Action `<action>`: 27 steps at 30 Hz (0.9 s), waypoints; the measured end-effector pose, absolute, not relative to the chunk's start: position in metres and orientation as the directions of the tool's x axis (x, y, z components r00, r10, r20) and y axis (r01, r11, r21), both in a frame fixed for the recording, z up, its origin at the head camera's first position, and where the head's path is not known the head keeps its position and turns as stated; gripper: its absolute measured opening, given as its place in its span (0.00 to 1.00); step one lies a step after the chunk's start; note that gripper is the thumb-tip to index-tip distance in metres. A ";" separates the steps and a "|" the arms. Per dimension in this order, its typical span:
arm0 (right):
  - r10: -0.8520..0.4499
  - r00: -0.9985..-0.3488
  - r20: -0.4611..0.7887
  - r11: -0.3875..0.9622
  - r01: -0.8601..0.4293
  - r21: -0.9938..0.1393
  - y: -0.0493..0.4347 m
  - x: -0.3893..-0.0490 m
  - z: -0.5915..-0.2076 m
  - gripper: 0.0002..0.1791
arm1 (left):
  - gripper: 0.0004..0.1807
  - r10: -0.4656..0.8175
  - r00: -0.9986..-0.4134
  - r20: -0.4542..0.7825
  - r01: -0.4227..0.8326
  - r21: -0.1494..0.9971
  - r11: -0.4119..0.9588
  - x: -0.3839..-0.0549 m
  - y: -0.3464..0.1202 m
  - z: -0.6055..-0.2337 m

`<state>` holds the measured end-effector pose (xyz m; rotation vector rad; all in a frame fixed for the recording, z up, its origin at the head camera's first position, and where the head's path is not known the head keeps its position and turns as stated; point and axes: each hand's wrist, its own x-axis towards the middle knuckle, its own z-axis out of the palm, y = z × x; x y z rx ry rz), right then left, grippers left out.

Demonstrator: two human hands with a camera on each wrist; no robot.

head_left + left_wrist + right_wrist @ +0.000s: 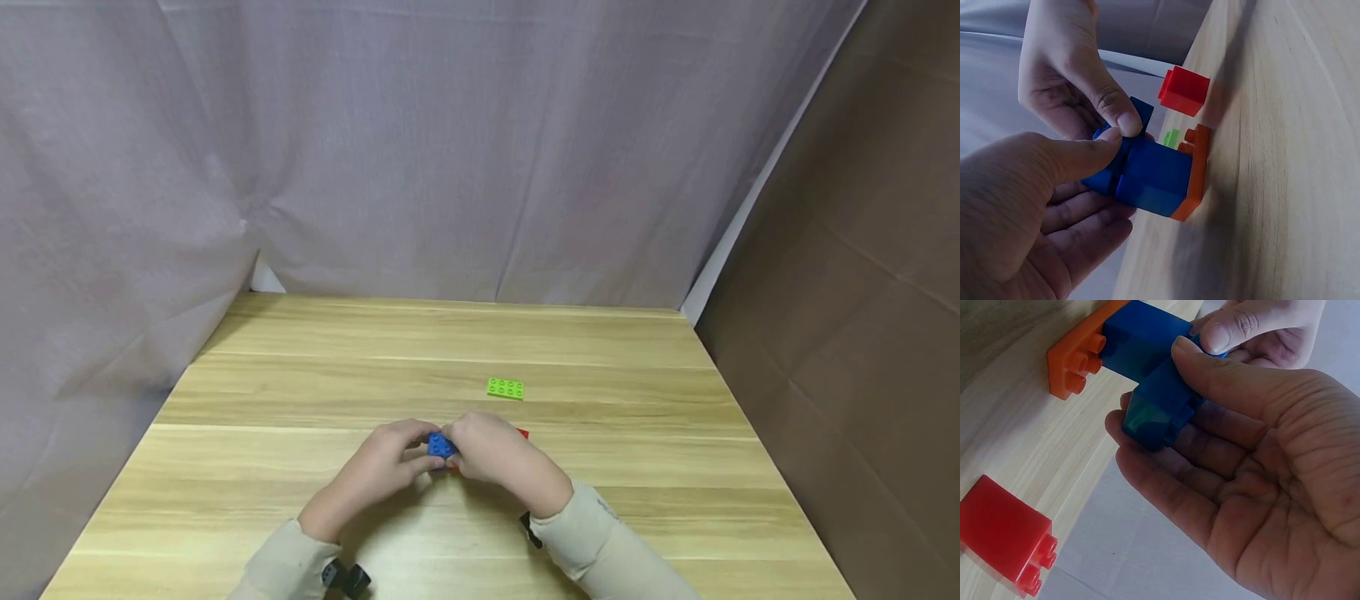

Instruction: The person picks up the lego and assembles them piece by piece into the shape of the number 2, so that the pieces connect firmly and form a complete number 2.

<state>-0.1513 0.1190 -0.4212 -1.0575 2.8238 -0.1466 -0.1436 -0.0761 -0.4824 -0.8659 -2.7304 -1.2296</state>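
Observation:
A blue brick (1141, 344) stands on a flat orange brick (1199, 172), whose bare studs stick out at one end. Over it sits an upper blue brick (1160, 403), offset so one end overhangs. My left hand (382, 458) grips this upper brick from the left, thumb on one side and fingers behind. From the other side my right hand (491, 450) pinches its overhanging end between thumb and fingers. Both thumbs lie close together on the blue brick in the left wrist view. In the head view, the right hand hides most of the orange brick.
A red brick (1007, 531) stands on the wooden table (600, 367) just beyond the right hand. Farther back lies a flat light-green brick (506, 388). Grey cloth (450, 150) hangs behind the table, and brown cloth (847, 292) hangs along the right side.

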 end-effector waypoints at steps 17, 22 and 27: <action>-0.665 -0.744 -0.061 0.745 -0.654 -0.132 0.120 -0.151 -0.422 0.08 | 0.16 0.472 -0.860 0.195 0.456 0.711 0.535 -0.144 -0.075 -0.480; -0.668 -0.741 -0.064 0.742 -0.657 -0.131 0.121 -0.151 -0.421 0.07 | 0.16 0.472 -0.860 0.193 0.452 0.718 0.530 -0.144 -0.075 -0.480; -0.665 -0.744 -0.073 0.745 -0.653 -0.134 0.120 -0.151 -0.421 0.07 | 0.15 0.472 -0.858 0.202 0.457 0.719 0.523 -0.144 -0.075 -0.481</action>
